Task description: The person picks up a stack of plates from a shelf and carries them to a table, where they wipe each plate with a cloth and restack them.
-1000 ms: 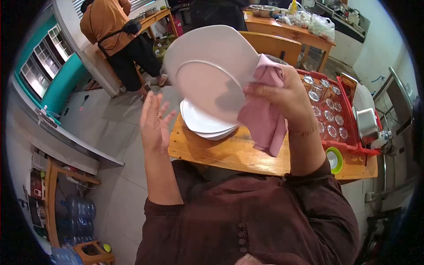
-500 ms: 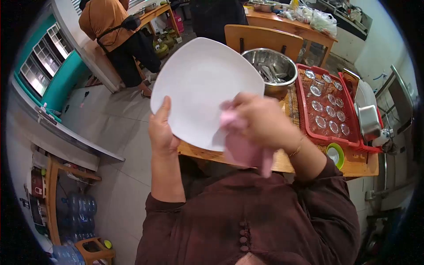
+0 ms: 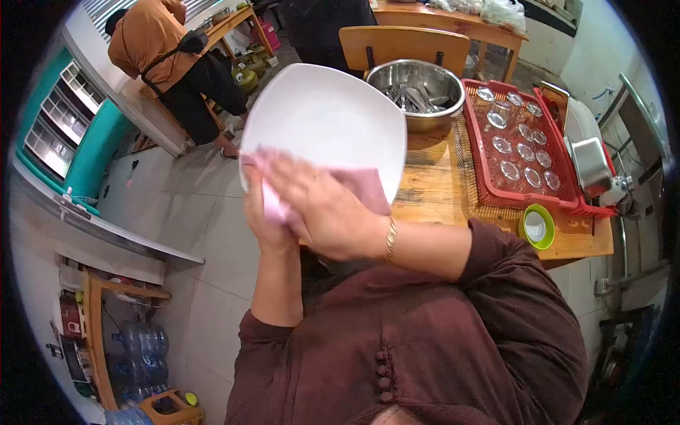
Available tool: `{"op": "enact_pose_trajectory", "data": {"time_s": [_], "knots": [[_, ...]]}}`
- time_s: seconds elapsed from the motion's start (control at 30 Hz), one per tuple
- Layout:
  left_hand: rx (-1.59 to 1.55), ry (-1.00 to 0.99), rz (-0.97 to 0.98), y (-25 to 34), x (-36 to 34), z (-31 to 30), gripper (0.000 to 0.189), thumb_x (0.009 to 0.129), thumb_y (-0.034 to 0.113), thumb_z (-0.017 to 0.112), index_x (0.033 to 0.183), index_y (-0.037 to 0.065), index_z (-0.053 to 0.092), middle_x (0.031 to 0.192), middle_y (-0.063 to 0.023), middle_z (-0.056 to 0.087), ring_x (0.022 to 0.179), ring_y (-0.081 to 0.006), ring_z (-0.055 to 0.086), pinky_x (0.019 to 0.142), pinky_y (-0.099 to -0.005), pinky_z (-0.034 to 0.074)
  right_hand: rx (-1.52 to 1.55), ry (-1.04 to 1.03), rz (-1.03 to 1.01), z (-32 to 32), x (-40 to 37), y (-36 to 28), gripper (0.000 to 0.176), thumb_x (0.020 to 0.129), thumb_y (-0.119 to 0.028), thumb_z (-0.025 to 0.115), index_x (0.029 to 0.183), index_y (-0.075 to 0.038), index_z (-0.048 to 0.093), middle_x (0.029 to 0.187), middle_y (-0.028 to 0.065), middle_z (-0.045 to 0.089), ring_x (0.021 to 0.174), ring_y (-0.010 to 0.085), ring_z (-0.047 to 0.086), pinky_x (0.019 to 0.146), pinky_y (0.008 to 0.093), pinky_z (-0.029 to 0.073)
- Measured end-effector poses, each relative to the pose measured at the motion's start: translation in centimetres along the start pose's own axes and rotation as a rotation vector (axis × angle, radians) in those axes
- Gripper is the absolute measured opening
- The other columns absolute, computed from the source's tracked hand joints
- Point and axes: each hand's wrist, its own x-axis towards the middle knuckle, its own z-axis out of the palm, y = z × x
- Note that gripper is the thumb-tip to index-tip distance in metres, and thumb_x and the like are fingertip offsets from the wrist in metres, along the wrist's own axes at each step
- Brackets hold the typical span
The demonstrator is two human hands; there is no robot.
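Observation:
A white plate [image 3: 329, 113] with rounded corners is held up and tilted in front of me. My left hand [image 3: 265, 219] grips its lower left edge, with the fingers hidden behind the plate and cloth. Across the plate's lower part, my right hand [image 3: 319, 205] presses a pink cloth [image 3: 361, 185] near my left thumb. One end of the cloth trails to the right over the plate's lower edge. The right hand's fingers lie over the cloth and are slightly blurred.
Beyond the plate, a steel bowl [image 3: 414, 92] of cutlery stands on the wooden table [image 3: 425, 185]. To its right are a red tray [image 3: 489, 185] of upturned glasses and a green bowl [image 3: 537, 227]. A person [image 3: 152, 42] in an orange top stands at the far left.
My right hand has moved the cloth left across the plate, from its right side to the lower left edge beside my left hand. The plate has shifted slightly left.

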Motion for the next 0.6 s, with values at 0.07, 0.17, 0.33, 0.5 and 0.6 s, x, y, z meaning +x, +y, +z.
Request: {"op": "enact_pose_trajectory", "data": {"time_s": [0.07,0.17,0.33,0.5,0.6], "knots": [[0.063,0.094,0.024,1.9,0.1,0.2,0.050,0.102,0.037,0.039,0.131,-0.003,0.043,0.125,-0.0170,0.055,0.109,-0.0272,0.058,0.093,-0.0398,0.049,-0.002,-0.103,-0.079,-0.3,-1.5,0.4,0.070,0.078,-0.011,0.063,0.143,-0.002,0.037,0.148,0.0171,0.037,0.137,0.0330,0.035,0.113,0.0438,0.028],[0.080,0.136,0.075,2.5,0.9,-0.5,0.051,0.102,0.034,0.042,0.130,-0.008,0.043,0.122,-0.0193,0.057,0.106,-0.0279,0.061,0.089,-0.0399,0.051,-0.223,-0.148,-0.114,-1.7,-2.3,3.0,0.066,0.075,-0.015,0.067,0.138,-0.009,0.047,0.146,0.0091,0.042,0.135,0.0288,0.040,0.111,0.0434,0.031],[0.120,0.071,-0.013,4.2,1.3,-2.2,0.048,0.100,0.026,0.047,0.131,-0.011,0.042,0.125,-0.0212,0.056,0.111,-0.0297,0.059,0.092,-0.0394,0.050,-0.550,-0.005,0.028,-6.2,-2.3,10.3,0.051,0.076,-0.003,0.060,0.127,-0.009,0.058,0.141,0.0133,0.048,0.132,0.0328,0.043,0.111,0.0448,0.032],[0.104,0.075,-0.152,2.8,1.4,-2.3,0.045,0.099,0.025,0.048,0.128,-0.010,0.046,0.120,-0.0193,0.059,0.105,-0.0279,0.062,0.088,-0.0382,0.052,-0.288,0.357,0.337,-9.6,1.0,11.6,0.042,0.083,-0.007,0.056,0.124,-0.011,0.059,0.128,0.0171,0.057,0.119,0.0348,0.054,0.100,0.0402,0.045],[0.108,0.041,-0.210,3.3,1.0,-1.4,0.046,0.099,0.026,0.049,0.128,-0.010,0.046,0.120,-0.0203,0.059,0.106,-0.0284,0.062,0.090,-0.0391,0.051,-0.180,0.467,0.304,-10.0,3.4,8.9,0.043,0.084,-0.010,0.056,0.127,-0.009,0.056,0.121,0.0171,0.061,0.113,0.0330,0.058,0.095,0.0387,0.048]]}}
